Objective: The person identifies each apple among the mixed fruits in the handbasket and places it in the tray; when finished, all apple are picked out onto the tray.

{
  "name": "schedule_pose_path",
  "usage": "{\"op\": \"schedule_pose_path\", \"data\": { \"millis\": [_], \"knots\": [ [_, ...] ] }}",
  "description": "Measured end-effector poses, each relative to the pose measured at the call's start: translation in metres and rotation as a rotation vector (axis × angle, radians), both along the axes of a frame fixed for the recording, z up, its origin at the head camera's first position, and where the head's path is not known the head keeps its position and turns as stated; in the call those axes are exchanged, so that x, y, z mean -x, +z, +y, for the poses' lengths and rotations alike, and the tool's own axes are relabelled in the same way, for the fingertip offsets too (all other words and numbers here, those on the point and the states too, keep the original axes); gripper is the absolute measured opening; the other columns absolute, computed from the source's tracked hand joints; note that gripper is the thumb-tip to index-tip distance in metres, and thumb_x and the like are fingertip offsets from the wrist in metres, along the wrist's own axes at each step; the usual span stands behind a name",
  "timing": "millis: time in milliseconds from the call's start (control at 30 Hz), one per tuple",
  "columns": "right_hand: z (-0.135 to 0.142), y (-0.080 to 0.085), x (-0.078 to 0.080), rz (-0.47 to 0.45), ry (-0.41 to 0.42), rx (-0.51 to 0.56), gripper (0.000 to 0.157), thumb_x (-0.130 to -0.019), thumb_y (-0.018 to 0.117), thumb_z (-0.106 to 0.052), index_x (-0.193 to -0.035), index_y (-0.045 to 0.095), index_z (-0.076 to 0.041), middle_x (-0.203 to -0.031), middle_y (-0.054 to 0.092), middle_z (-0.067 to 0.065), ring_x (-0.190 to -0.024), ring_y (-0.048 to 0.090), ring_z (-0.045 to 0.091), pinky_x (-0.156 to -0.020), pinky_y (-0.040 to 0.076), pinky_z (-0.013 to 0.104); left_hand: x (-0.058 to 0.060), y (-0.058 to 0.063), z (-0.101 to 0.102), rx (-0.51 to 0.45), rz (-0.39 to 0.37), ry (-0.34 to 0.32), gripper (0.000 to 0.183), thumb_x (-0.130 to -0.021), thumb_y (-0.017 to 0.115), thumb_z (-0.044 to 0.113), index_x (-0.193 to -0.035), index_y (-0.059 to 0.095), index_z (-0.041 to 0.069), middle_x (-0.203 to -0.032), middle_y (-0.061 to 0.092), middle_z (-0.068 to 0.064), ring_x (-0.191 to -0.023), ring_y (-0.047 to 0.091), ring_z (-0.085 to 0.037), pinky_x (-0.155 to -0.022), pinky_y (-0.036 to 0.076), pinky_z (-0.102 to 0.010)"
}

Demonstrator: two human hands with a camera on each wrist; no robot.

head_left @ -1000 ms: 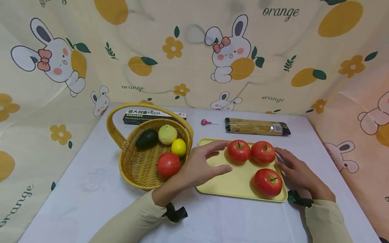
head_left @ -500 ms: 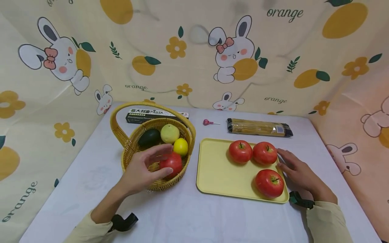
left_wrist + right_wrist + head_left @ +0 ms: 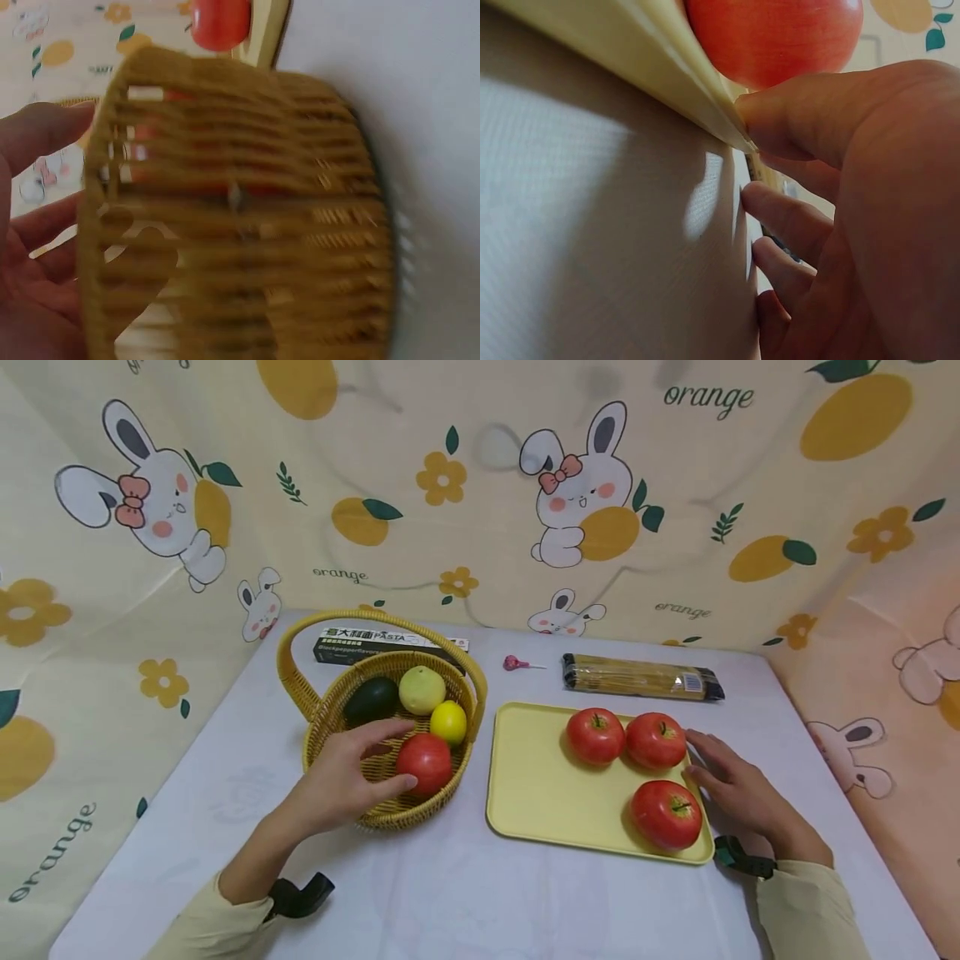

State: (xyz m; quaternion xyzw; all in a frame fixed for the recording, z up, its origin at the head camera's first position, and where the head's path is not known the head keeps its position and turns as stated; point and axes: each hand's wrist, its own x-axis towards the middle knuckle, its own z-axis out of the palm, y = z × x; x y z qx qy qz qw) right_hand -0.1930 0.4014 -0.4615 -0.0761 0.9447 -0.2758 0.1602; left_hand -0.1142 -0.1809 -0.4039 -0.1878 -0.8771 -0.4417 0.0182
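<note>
My left hand (image 3: pixel 341 781) reaches over the near left rim of the wicker basket (image 3: pixel 318 747), thumb and fingers spread on the left side of a red apple (image 3: pixel 424 763). In the left wrist view, the basket wall (image 3: pixel 232 195) stands in front of part of the hand (image 3: pixel 37 247). My right hand (image 3: pixel 742 785) lies beside the right edge of the yellow tray (image 3: pixel 555 793), its thumb at the rim in the right wrist view. The tray bears three red apples: one (image 3: pixel 595 737) at the back, another (image 3: pixel 656 741) next to it, and a third (image 3: pixel 666 815) at the front right.
Also in the basket are a dark green avocado (image 3: pixel 372 699), a pale green round fruit (image 3: pixel 422 691) and a yellow lemon (image 3: pixel 448 723). Behind stand a pasta box (image 3: pixel 345 648), a lollipop (image 3: pixel 513 663) and a pack of dry noodles (image 3: pixel 641 677). The basket's tall handle (image 3: pixel 296 681) arches over its back.
My left hand has moved left from over the tray to the basket, beside the red apple, and settled slightly lower. The right hand has stayed at the tray edge. The head view has shifted slightly.
</note>
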Motion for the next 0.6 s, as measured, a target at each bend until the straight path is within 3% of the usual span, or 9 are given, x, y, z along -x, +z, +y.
{"op": "schedule_pose_path", "data": {
  "millis": [133, 333, 467, 600],
  "knots": [
    [0.001, -0.001, 0.000, 0.000, -0.003, 0.006, 0.081, -0.112, 0.059, -0.045, -0.176, 0.020, -0.014, -0.177, 0.017, 0.035, -0.157, 0.017, 0.068, -0.107, 0.031, 0.091, 0.004, 0.009, 0.017, 0.163, 0.055, -0.054, 0.067, -0.090, 0.092, 0.016, -0.149, 0.064, 0.005, -0.149, 0.069, -0.011, -0.134, 0.067, -0.033, -0.107, 0.061, -0.054],
    [0.000, -0.001, 0.000, -0.004, -0.009, 0.000, 0.081, -0.112, 0.059, -0.045, -0.176, 0.020, -0.015, -0.177, 0.017, 0.035, -0.158, 0.016, 0.068, -0.107, 0.030, 0.092, 0.011, 0.013, 0.028, 0.338, -0.009, -0.104, 0.071, -0.090, 0.090, 0.016, -0.152, 0.059, -0.001, -0.151, 0.065, -0.016, -0.134, 0.064, -0.036, -0.110, 0.059, -0.055],
    [-0.001, -0.001, 0.001, 0.004, -0.007, -0.002, 0.081, -0.112, 0.060, -0.045, -0.176, 0.021, -0.014, -0.176, 0.018, 0.035, -0.158, 0.016, 0.068, -0.108, 0.030, 0.092, 0.017, 0.009, 0.029, 0.420, -0.055, -0.122, 0.076, -0.089, 0.089, 0.016, -0.155, 0.055, -0.003, -0.154, 0.062, -0.020, -0.136, 0.062, -0.039, -0.112, 0.057, -0.058],
    [-0.001, -0.001, 0.000, 0.011, -0.004, -0.003, 0.080, -0.112, 0.060, -0.044, -0.176, 0.022, -0.014, -0.176, 0.019, 0.035, -0.156, 0.019, 0.069, -0.108, 0.031, 0.091, 0.022, 0.005, 0.029, 0.444, -0.068, -0.128, 0.078, -0.089, 0.088, 0.019, -0.156, 0.053, -0.003, -0.152, 0.062, -0.020, -0.134, 0.062, -0.038, -0.112, 0.056, -0.058]
  ]
}}
